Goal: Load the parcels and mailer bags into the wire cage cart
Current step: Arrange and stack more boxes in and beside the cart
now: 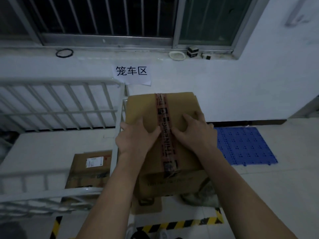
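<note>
A white-painted wall (224, 83) with a barred window (103, 18) and a paper sign (131, 73) of black characters backs a white wire cage cart (57, 100) with tubular rails. Just right of the cart's corner post, a person holds a brown cardboard parcel (143, 107) sealed lengthwise with red printed tape (163, 107). The left hand (136, 137) lies on the parcel's top face, its fingers (124, 126) bent over the edge nearest the cart and its thumb beside the tape. The right hand (195, 133) grasps the far side, its fingers (198, 116) arched to the opposite edge.

Inside the cart, against its right wall, sits a smaller cardboard box (89, 169) bearing a white label; the pale cart floor behind it lies bare. Right of the cart, past the parcel, a blue perforated plastic mat (245, 145) covers pale tile. Below the parcel lie a crumpled grey mailer bag (202, 195) and a flat brown carton (146, 204), with yellow-and-black hazard tape (181, 225) nearer the person.
</note>
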A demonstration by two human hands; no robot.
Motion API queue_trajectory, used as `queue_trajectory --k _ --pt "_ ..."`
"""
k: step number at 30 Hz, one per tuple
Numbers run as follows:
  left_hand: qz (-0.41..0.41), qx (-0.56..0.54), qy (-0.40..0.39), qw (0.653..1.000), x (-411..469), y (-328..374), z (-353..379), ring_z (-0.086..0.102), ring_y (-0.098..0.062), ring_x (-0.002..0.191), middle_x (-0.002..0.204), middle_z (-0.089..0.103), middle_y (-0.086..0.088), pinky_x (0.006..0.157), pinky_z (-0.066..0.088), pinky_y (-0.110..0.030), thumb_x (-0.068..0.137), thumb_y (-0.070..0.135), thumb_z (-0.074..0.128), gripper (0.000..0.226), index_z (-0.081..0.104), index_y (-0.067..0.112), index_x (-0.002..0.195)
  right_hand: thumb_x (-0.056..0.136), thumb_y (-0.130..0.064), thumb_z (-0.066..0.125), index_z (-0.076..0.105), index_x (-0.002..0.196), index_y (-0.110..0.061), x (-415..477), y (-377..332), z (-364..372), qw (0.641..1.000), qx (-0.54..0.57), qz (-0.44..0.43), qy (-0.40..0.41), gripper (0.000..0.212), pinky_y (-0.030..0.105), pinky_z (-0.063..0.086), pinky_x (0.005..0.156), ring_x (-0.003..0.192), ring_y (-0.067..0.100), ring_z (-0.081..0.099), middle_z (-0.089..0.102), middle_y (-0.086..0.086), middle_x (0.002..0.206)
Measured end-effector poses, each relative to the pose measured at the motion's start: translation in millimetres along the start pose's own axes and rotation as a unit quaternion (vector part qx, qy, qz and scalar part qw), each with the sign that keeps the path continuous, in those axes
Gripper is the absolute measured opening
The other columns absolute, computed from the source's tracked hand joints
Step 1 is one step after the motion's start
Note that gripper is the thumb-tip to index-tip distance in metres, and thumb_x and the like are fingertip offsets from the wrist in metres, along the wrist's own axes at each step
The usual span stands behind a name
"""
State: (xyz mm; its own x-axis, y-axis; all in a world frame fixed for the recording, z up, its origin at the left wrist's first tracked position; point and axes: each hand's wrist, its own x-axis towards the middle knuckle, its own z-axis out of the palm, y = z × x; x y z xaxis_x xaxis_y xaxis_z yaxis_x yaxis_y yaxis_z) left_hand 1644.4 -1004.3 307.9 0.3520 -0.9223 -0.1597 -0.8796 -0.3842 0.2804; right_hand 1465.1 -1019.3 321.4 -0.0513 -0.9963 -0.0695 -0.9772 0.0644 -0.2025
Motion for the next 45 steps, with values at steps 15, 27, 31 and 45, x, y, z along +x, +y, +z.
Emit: queue_trajectory --k 15,27,31,45 --pt "0.071 -0.016 0.061 0.995 51.6 -83.4 -60.2 0.057 -0.038 0.107 0.134 0.038 -0.020 0.075 0.044 -0.039 0.077 0.089 0.033 0.090 0.025 0.036 0.150 0.076 -0.087 0.040 0.044 0.146 -0.038 -5.2 -110.1 -5.6 0.998 0.015 0.030 0.059 0.086 0.055 0.045 0.099 0.121 0.050 0.049 0.023 0.003 0.160" --pt "0.067 -0.015 0.087 0.994 140.3 -271.5 -140.8 0.055 -0.038 0.105 0.129 0.037 -0.018 0.081 0.047 -0.042 0.078 0.089 0.031 0.093 0.020 0.036 0.153 0.081 -0.084 0.039 0.039 0.146 -0.037 0.3 -332.6 38.2 0.997 0.022 0.018 0.077 0.080 0.054 0.041 0.101 0.125 0.051 0.047 0.021 0.009 0.160" --pt "0.060 -0.015 0.065 0.996 165.5 -306.5 -139.8 0.053 -0.040 0.111 0.136 0.033 -0.020 0.088 0.049 -0.045 0.074 0.090 0.037 0.097 0.019 0.037 0.154 0.081 -0.084 0.038 0.033 0.147 -0.030 1.0 -367.6 69.6 0.996 0.053 0.038 0.065 0.085 0.053 0.040 0.101 0.121 0.052 0.046 0.016 0.015 0.158" --pt "-0.033 -0.062 -0.117 0.991 245.2 -410.2 51.6 0.041 -0.043 0.122 0.145 0.018 -0.018 0.099 0.046 -0.051 0.048 0.095 0.062 0.135 0.002 0.038 0.155 0.070 -0.078 0.066 0.013 0.153 -0.029 62.5 -387.3 286.9 0.969 0.165 0.130 -0.132 0.110 0.056 0.035 0.112 0.142 0.043 0.027 0.009 0.012 0.160"
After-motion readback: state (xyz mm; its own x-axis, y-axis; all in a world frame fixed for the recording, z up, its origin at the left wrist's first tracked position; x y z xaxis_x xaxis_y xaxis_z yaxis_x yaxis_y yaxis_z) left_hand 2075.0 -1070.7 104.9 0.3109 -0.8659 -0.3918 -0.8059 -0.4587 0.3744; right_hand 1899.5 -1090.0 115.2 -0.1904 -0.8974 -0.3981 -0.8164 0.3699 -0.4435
